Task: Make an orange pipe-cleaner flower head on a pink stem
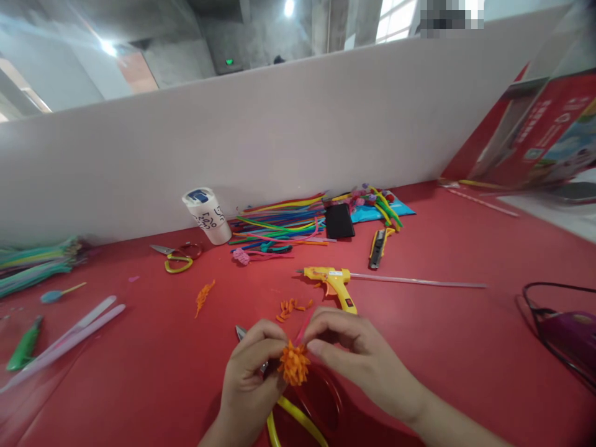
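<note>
Low in the middle of the view, my left hand point(249, 379) and my right hand point(354, 354) meet over a fuzzy orange pipe-cleaner flower point(294, 365). Both pinch it between closed fingers just above the red table point(447, 347). A thin pink stem point(303, 328) rises from the flower past my right fingers. Under my hands lie scissors with a yellow and red handle point(302, 419), their blade tip point(240, 332) showing beside my left hand. Small orange cuttings point(291, 307) lie just beyond.
A yellow glue gun point(333, 282) with a long glue stick point(419, 282) lies ahead. Farther back: coloured pipe cleaners point(279, 226), a black phone point(339, 221), a white cup point(208, 215), a utility knife point(378, 247), small scissors point(179, 257). A purple tool with cable point(570, 332) sits right; white divider point(279, 130) behind.
</note>
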The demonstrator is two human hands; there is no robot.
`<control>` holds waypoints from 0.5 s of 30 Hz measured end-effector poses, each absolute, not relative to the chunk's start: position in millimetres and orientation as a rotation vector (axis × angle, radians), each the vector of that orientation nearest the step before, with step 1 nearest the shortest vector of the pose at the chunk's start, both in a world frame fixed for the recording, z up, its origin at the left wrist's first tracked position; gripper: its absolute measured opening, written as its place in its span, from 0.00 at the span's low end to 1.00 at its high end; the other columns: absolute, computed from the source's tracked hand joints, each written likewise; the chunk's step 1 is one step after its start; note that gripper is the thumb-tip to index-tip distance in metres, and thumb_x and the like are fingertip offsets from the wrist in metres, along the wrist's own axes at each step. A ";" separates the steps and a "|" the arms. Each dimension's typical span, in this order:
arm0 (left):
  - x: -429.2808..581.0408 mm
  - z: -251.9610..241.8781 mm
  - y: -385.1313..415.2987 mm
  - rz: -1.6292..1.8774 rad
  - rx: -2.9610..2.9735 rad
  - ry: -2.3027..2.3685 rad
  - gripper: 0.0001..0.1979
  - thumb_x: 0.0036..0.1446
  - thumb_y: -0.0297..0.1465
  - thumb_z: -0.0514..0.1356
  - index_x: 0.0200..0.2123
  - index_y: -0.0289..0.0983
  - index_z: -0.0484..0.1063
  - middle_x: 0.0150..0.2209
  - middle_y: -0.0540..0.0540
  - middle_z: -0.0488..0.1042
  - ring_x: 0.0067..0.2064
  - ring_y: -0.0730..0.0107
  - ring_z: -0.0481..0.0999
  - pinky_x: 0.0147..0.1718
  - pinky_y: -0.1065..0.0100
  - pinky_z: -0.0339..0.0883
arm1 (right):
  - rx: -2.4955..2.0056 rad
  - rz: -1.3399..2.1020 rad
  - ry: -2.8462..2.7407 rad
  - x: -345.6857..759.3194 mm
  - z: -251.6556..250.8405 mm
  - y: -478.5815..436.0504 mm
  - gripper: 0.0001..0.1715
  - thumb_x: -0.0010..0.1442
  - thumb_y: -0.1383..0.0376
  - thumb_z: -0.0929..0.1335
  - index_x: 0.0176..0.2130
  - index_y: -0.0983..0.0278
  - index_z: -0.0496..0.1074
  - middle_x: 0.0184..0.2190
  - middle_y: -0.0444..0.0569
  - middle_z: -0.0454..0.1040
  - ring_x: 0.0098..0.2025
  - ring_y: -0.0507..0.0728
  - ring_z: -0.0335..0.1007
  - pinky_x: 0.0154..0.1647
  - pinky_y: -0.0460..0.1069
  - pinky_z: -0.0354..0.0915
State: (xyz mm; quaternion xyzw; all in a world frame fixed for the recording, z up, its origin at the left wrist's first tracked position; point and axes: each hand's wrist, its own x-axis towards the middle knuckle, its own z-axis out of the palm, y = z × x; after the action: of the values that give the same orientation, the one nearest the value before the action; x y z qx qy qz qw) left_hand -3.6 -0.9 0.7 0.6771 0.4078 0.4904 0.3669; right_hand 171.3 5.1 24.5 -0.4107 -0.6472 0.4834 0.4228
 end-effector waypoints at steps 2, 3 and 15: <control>-3.3 0.3 0.1 1.273 1.754 1.050 0.09 0.46 0.20 0.61 0.22 0.39 0.73 0.24 0.50 0.67 0.26 0.72 0.66 0.24 0.74 0.59 | -1.044 1.226 -1.612 169.7 24.9 4.9 0.08 0.54 0.67 0.65 0.24 0.64 0.68 0.23 0.42 0.66 0.27 0.50 0.61 0.29 0.45 0.57; -3.3 0.2 0.5 1.279 1.762 1.049 0.09 0.46 0.19 0.61 0.22 0.39 0.73 0.24 0.50 0.67 0.26 0.72 0.66 0.24 0.74 0.59 | -1.058 1.230 -1.609 169.0 25.2 4.8 0.09 0.54 0.67 0.64 0.23 0.64 0.67 0.22 0.42 0.66 0.26 0.50 0.60 0.29 0.44 0.57; -0.7 -0.9 0.9 1.260 1.780 1.099 0.07 0.47 0.22 0.62 0.21 0.39 0.74 0.23 0.49 0.67 0.26 0.70 0.67 0.24 0.72 0.61 | -1.093 1.221 -1.616 167.8 23.5 2.3 0.09 0.53 0.68 0.64 0.22 0.64 0.66 0.22 0.41 0.65 0.26 0.49 0.60 0.28 0.44 0.57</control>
State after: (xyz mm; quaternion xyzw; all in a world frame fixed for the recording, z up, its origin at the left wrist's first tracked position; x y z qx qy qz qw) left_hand -0.7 0.9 -0.9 0.6847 0.4228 0.4848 0.3428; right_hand 167.8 2.3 23.5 -0.4337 -0.6411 0.4845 0.4077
